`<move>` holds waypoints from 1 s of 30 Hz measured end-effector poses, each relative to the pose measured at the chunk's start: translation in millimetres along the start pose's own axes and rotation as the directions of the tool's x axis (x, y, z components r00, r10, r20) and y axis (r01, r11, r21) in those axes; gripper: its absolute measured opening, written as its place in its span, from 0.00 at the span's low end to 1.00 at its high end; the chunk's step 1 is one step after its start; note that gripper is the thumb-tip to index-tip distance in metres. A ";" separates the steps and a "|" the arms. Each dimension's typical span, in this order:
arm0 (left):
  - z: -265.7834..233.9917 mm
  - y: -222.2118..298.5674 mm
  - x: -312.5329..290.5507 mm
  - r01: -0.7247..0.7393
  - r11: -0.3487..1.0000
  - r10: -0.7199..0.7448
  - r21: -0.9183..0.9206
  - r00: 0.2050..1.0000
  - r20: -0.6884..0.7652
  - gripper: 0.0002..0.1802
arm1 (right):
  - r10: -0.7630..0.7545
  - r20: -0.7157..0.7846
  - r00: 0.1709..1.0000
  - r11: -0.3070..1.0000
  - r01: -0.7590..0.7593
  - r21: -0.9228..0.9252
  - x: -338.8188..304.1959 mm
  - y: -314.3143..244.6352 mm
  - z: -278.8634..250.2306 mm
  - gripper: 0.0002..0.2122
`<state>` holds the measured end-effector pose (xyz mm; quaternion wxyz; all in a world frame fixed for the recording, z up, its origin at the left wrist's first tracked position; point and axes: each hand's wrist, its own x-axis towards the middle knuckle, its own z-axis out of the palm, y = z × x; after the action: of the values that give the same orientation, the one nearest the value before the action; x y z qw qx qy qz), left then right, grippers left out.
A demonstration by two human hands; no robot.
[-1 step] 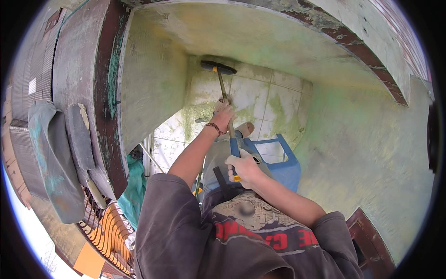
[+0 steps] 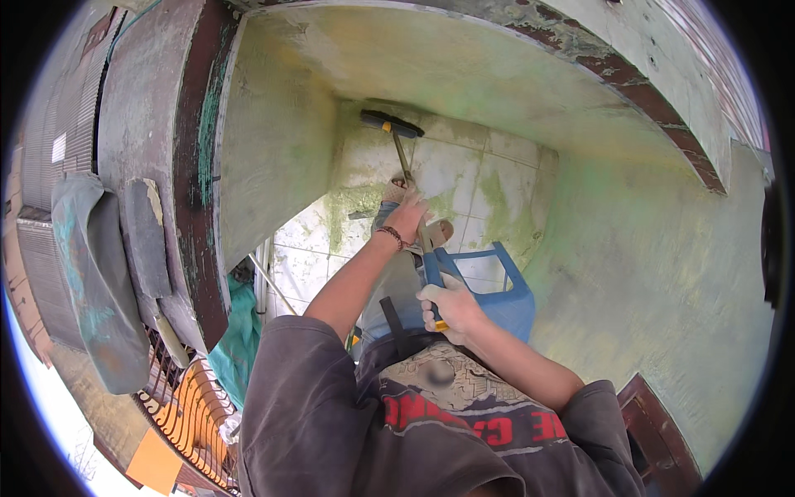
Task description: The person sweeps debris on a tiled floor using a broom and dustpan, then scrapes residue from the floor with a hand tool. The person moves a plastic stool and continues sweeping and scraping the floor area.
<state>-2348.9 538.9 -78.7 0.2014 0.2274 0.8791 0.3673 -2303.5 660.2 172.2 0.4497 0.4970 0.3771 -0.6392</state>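
Observation:
A long-handled scrub brush (image 2: pixel 400 155) slants from my waist toward the far corner. Its dark bristled head (image 2: pixel 392 124) rests on the tiled floor close to the back wall. Partway up the pole, my left hand (image 2: pixel 407 217) is closed around it, a beaded bracelet on the wrist. Nearer my body, my right hand (image 2: pixel 452 307) grips the blue handle end, with a yellow tip showing below the fingers. White and green-stained tiles (image 2: pixel 443 170) lie under and around the brush head. My feet stand on the tiles, partly hidden by my hands and the pole.
A blue plastic stool (image 2: pixel 509 302) stands close by my right leg. Green-stained walls (image 2: pixel 277 137) enclose the tiled corner. On the left ledge hang a grey cloth (image 2: pixel 99 290) and a flat dark slab (image 2: pixel 147 240). Teal fabric (image 2: pixel 238 331) and thin poles (image 2: pixel 267 277) are below.
Both hands have moved slightly to the right with the handle, the left one also a little toward me. The brush head has barely shifted.

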 end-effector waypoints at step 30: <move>-213.2 91.0 -69.5 0.491 -0.460 -0.478 -0.740 0.566 0.672 0.07 | -0.076 -0.181 0.980 0.915 0.141 0.377 343.3 -101.0 21.7 0.06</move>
<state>-2380.4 439.7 139.7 0.4427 -0.4339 0.2989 0.7256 -2440.7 602.8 -153.9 0.2736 0.6049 0.3055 -0.6825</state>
